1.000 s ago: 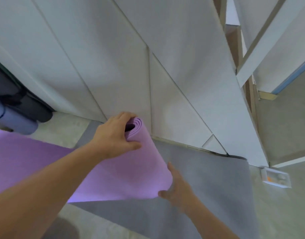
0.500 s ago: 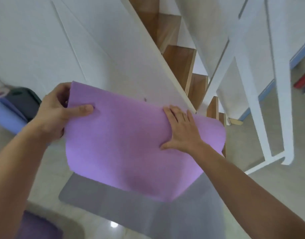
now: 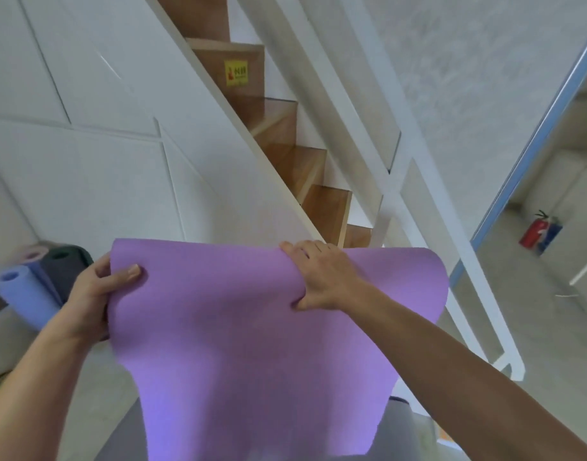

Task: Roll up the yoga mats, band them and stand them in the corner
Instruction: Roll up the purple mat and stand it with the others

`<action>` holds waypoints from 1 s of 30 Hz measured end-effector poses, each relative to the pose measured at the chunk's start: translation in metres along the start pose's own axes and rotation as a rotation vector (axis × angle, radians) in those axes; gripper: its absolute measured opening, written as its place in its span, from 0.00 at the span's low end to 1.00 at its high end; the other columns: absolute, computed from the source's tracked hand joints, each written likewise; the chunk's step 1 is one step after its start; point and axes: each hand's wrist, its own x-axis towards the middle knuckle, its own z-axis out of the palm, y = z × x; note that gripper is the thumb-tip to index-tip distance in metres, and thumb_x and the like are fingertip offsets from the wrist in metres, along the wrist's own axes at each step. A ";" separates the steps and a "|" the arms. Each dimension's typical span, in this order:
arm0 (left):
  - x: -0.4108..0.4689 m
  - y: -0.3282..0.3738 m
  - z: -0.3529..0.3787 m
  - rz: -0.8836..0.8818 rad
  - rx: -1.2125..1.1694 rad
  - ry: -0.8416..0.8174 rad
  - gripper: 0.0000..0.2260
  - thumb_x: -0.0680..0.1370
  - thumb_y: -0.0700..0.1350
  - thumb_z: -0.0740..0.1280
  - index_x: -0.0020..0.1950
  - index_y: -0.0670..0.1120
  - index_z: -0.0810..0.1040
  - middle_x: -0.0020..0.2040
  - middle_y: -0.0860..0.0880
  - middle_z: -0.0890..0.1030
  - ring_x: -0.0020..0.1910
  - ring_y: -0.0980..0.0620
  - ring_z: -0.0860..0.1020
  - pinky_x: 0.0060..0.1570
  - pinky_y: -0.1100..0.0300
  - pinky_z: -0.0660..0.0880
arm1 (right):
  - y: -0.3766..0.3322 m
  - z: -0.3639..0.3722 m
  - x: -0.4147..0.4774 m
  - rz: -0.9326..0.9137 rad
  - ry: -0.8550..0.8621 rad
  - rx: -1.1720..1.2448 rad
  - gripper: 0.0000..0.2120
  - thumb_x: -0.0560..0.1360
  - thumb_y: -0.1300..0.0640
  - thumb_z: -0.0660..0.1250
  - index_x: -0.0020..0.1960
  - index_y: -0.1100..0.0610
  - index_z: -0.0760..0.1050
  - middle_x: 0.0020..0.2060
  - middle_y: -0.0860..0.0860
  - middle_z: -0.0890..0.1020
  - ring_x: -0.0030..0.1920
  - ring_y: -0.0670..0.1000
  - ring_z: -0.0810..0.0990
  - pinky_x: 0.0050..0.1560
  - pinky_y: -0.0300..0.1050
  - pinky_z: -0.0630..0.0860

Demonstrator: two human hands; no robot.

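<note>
A purple yoga mat (image 3: 239, 327) hangs in front of me, lifted off the floor and spread wide. My left hand (image 3: 92, 294) pinches its upper left edge, thumb on the front face. My right hand (image 3: 322, 277) grips the top edge near the middle-right, fingers curled over it. A grey mat (image 3: 125, 437) lies on the floor below, mostly hidden by the purple one. At the left, against the wall, stand rolled mats: a blue one (image 3: 26, 297), a dark one (image 3: 66, 271) and a pinkish one (image 3: 34, 254).
A white panelled wall (image 3: 86, 161) fills the left. Wooden stairs (image 3: 305, 168) with a white railing (image 3: 405, 181) rise straight ahead. A red fire extinguisher (image 3: 534, 231) stands on the floor at the far right.
The purple mat has come up off the floor, from a roll held at its end to a spread sheet. My right hand moved from the mat's face up to its top edge. The view tilted upward.
</note>
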 end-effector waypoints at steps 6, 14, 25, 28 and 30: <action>0.038 0.038 -0.043 -0.125 0.086 -0.054 0.38 0.55 0.53 0.79 0.63 0.42 0.78 0.63 0.32 0.77 0.46 0.42 0.82 0.46 0.51 0.78 | -0.044 -0.028 0.044 0.064 -0.050 -0.074 0.46 0.65 0.34 0.73 0.76 0.47 0.58 0.61 0.51 0.76 0.60 0.54 0.75 0.53 0.48 0.74; 0.084 0.054 -0.020 0.632 1.516 -0.325 0.57 0.57 0.73 0.69 0.80 0.51 0.56 0.77 0.44 0.62 0.75 0.41 0.62 0.74 0.34 0.52 | -0.113 -0.033 0.120 0.129 -0.156 -0.056 0.41 0.61 0.36 0.75 0.69 0.47 0.65 0.53 0.50 0.79 0.52 0.56 0.80 0.41 0.47 0.67; 0.128 0.042 0.011 0.830 1.672 -0.346 0.42 0.56 0.65 0.75 0.66 0.51 0.69 0.52 0.47 0.79 0.49 0.42 0.80 0.45 0.51 0.75 | -0.121 -0.046 0.140 0.121 -0.123 -0.062 0.54 0.62 0.33 0.75 0.79 0.46 0.52 0.69 0.52 0.71 0.65 0.57 0.72 0.63 0.55 0.71; 0.137 0.071 0.018 0.535 1.624 -0.481 0.41 0.58 0.67 0.76 0.67 0.55 0.70 0.58 0.53 0.80 0.56 0.47 0.79 0.48 0.55 0.73 | -0.098 -0.047 0.126 0.111 -0.103 -0.197 0.60 0.61 0.31 0.76 0.81 0.48 0.46 0.74 0.54 0.65 0.71 0.58 0.66 0.70 0.59 0.63; 0.140 0.084 0.024 0.376 1.588 -0.589 0.42 0.57 0.69 0.77 0.67 0.58 0.69 0.59 0.55 0.80 0.58 0.48 0.79 0.51 0.56 0.73 | -0.089 -0.051 0.125 0.123 -0.115 -0.184 0.54 0.61 0.32 0.75 0.78 0.48 0.54 0.67 0.54 0.72 0.64 0.58 0.72 0.60 0.53 0.70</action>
